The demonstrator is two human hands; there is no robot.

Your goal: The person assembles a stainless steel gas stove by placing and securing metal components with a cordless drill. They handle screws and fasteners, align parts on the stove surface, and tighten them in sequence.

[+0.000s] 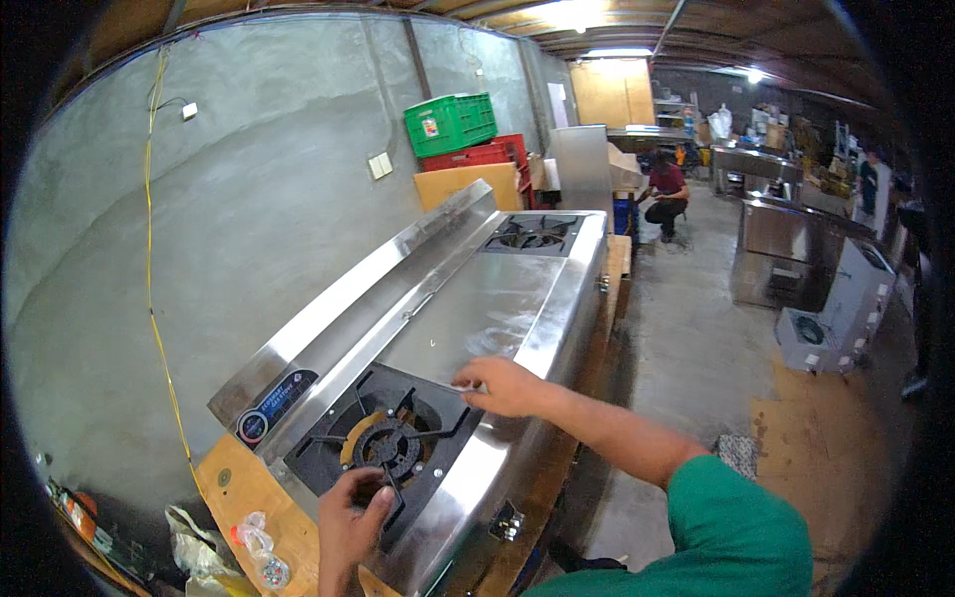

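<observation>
A long stainless steel gas stove [468, 318] stretches away from me along the wall. At its near end a black burner top plate [328, 458] is set in the steel, carrying a round burner [390, 445] with grate prongs around it. My right hand [505, 386] is at the plate's far right corner, its fingers pinched on the edge. At the near side, my left hand [350, 509] hovers over or touches the plate beside a grate prong; its thumb and fingers are curved and apart, with nothing visible between them. A second black burner plate [534, 235] sits at the far end.
A wooden board [221, 476] under the near end holds a clear plastic bottle [261, 545]. Green [453, 124] and red crates [477, 157] stand beyond the stove. To the right, a person [667, 194] crouches on the concrete floor near steel units [791, 249].
</observation>
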